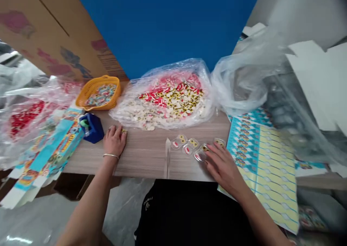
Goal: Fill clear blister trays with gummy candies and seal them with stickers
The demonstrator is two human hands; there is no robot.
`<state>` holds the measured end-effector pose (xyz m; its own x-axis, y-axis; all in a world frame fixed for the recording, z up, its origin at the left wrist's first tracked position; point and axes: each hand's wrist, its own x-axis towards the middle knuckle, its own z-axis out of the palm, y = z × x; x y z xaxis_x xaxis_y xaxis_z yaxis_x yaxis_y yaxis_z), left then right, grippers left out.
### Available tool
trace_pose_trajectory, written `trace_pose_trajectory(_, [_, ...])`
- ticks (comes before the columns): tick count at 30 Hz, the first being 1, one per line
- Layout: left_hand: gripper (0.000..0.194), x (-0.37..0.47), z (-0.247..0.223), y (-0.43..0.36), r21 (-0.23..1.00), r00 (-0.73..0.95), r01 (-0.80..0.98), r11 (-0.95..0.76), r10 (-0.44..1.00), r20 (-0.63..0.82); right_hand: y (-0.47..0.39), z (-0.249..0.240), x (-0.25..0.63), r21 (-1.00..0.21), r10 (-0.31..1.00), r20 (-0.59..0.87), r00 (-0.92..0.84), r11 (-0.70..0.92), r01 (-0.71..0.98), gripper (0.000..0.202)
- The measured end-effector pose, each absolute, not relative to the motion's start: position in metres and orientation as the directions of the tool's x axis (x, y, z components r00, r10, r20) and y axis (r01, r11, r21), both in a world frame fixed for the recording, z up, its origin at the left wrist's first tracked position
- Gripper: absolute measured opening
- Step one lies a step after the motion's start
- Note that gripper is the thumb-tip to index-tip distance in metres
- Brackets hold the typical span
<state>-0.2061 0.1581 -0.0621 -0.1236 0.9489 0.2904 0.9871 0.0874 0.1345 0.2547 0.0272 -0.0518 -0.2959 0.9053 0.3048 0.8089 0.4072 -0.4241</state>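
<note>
My left hand (114, 140) rests on the wooden table (146, 155), fingers curled over a small yellow packet (124, 131) just below the big clear bag of small red, white and yellow packets (169, 96). My right hand (222, 164) lies flat at the table's right side, its fingertips touching a row of small clear packets (189, 146) laid out on the wood. I cannot tell if it grips any of them.
A yellow basket (99, 92) of small pieces and a blue tape dispenser (91, 127) stand at the left. Flat printed cartons (51, 150) lie left; a stack of blue-and-yellow printed sheets (261, 159) lies right. Clear plastic bags (244, 79) and cardboard boxes (54, 29) surround the table.
</note>
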Motion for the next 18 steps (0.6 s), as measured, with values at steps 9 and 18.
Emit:
trace_pose_trajectory(9, [0.054,-0.065,-0.064,0.084,0.141,-0.057,0.99,0.022,0.967,0.25,0.028,-0.053,0.281,-0.38,0.946,0.258,-0.197,0.286,0.88,0.027])
trace_pose_trajectory(18, [0.063,0.013,-0.035,0.065,0.22,0.393,0.857,-0.465,0.868,0.303,0.024,-0.057,0.308,-0.385,0.977,0.21,-0.04,0.12,0.915,0.032])
